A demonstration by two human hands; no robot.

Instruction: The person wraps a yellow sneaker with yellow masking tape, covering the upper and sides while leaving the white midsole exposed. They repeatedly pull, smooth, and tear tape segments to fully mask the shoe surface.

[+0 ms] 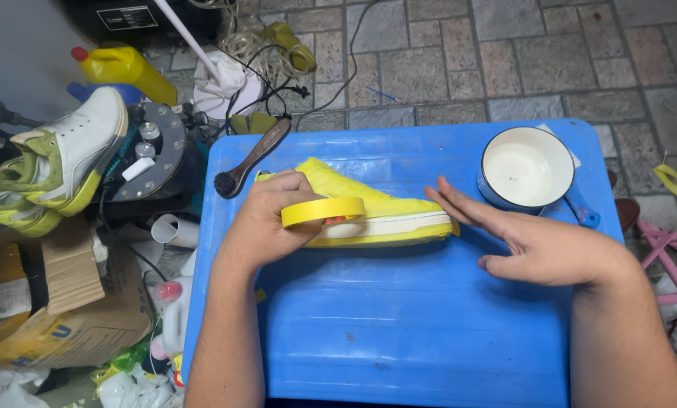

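While laid sideways on blue table [399,332] — yellow shoe [376,208]: steadied by flat, spread right hand [531,242] at toe; left hand [270,219] gripping yellow tape roll [322,211] against sole.

Shoe-repair workshop: sneakers [59,162], brush [249,157], paved floor [505,60] w/ clutter

A blue plastic worktop [399,332] fills the middle of the view, set on a floor of grey paving stones [459,53]. Near the worktop's centre, slightly toward 12 o'clock, a yellow shoe [384,215] lies on its side, toe pointing to 3 o'clock. At 2 o'clock stands a round white-lined pan [526,168] with a blue handle. At 10 o'clock a dark brush [251,159] rests over the worktop's edge, bristles on the blue surface. The half toward 6 o'clock is bare blue plastic.
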